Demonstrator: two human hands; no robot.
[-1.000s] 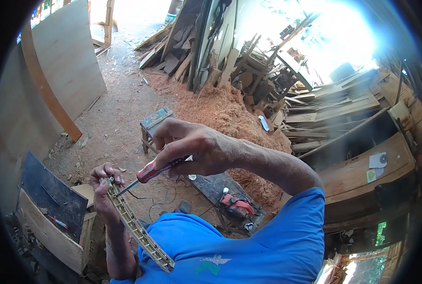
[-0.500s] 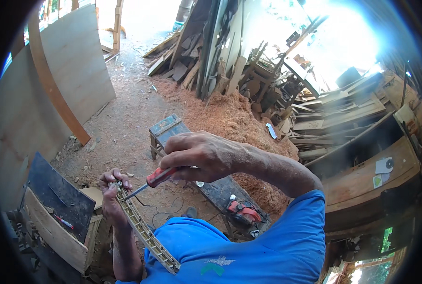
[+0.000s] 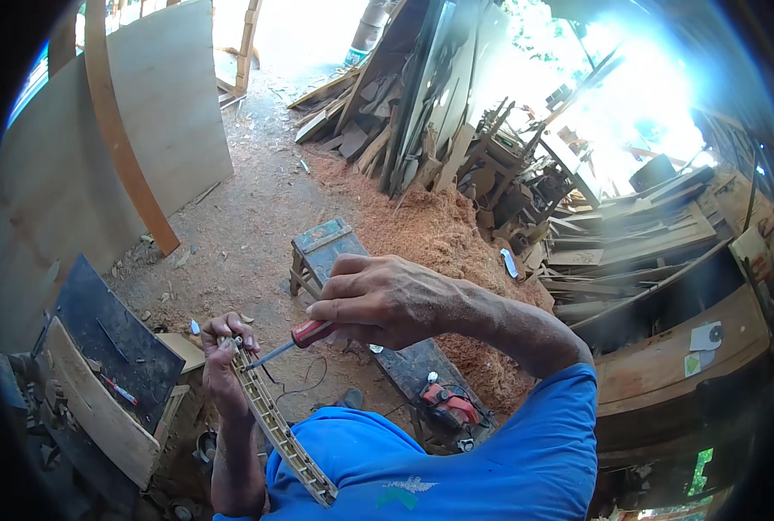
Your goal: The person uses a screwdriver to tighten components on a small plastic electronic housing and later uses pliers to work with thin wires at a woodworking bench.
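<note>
My left hand (image 3: 225,365) grips the upper end of a long, pale metal-looking slotted strip (image 3: 283,434), which slants down toward my blue shirt. My right hand (image 3: 369,300) is wrapped round the red handle of a screwdriver (image 3: 311,332), knuckles up. The screwdriver's shaft points down and left to the strip, its tip at the strip near my left fingers; whether it sits in a screw or slot is too small to tell. The right fingertips are partly hidden behind the hand.
Below my hands stand a dusty bench (image 3: 322,246) and a red power tool (image 3: 447,401). Beyond are a sawdust pile (image 3: 430,226) and stacked boards (image 3: 630,243). Tall panels (image 3: 165,113) lean at the left, near a dark board (image 3: 118,347) with a small pen-like tool (image 3: 119,391).
The view has shifted, so the room sits farther right in the picture. My hands, strip and screwdriver appear slightly lower and to the right, with the screwdriver still held against the strip.
</note>
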